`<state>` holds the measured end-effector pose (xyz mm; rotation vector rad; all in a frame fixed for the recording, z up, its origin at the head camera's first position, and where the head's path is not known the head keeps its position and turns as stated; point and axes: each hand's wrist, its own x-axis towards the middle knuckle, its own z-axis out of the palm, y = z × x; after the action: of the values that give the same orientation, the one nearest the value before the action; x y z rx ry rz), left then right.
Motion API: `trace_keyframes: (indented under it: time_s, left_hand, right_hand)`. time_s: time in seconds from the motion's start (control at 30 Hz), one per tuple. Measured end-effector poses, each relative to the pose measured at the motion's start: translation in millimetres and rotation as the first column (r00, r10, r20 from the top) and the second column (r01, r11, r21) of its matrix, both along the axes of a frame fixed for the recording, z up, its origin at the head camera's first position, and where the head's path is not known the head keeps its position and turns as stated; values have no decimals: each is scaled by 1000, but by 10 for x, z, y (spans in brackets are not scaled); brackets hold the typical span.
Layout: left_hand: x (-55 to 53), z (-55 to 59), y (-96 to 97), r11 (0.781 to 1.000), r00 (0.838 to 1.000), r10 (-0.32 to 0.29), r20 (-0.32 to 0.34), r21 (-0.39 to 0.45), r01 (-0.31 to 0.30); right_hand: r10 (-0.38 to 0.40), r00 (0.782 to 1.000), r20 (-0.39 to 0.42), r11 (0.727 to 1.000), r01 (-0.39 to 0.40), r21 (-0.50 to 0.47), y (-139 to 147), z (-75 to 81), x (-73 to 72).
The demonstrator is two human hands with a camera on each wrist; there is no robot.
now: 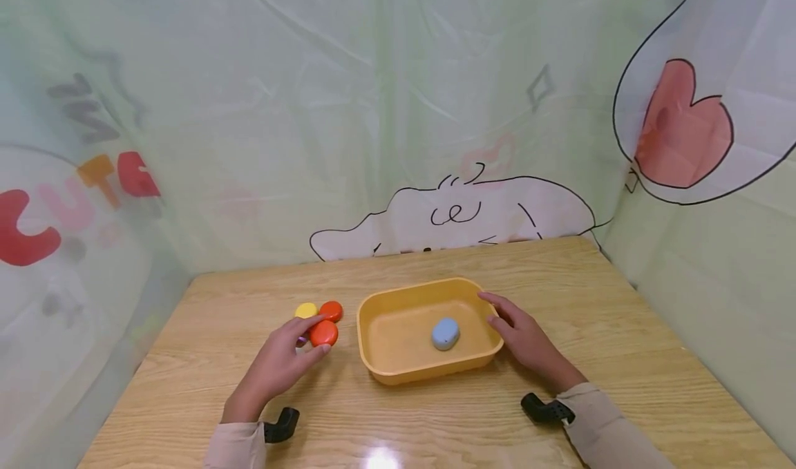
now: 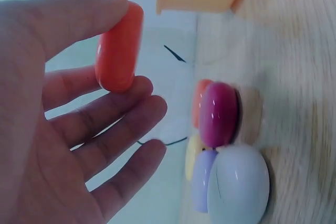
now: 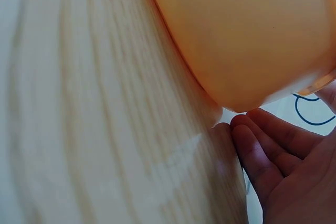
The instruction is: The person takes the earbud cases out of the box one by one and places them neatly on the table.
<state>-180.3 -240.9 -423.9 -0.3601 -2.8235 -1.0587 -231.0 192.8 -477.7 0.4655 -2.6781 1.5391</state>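
Note:
My left hand [image 1: 280,362] pinches a glossy red rounded disc [image 2: 119,48] between thumb and fingertips, held above the table. Below and beyond it lie a yellow piece [image 1: 306,309] and another red piece [image 1: 331,310]. The left wrist view also shows a magenta piece [image 2: 218,114], a lavender piece [image 2: 203,182] and a white piece [image 2: 239,184] in that cluster. My right hand [image 1: 525,338] grips the right end of a yellow-orange tray [image 1: 423,372], thumb at the rim and fingers against the outer wall. A blue rounded piece [image 1: 445,333] lies inside the tray.
The wooden table [image 1: 622,358] carries the tray in its middle and the pieces to the left. A printed cloth [image 1: 280,144] hangs behind the table and along both sides.

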Motion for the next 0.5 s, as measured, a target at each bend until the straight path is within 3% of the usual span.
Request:
trace_keyframes:
  time_s: [0.3,0.5]
  left_hand:
    - [-64,-88,2,981,998,32,-46,-191,-41]
    - [-62,-145,19,956,997,71,39,-287,-57]
  right_hand:
    - [-2,1000,-17,1000,2,10,17,3,-4]
    - [12,1000,-8,1000,-12,-12,14,1,0]
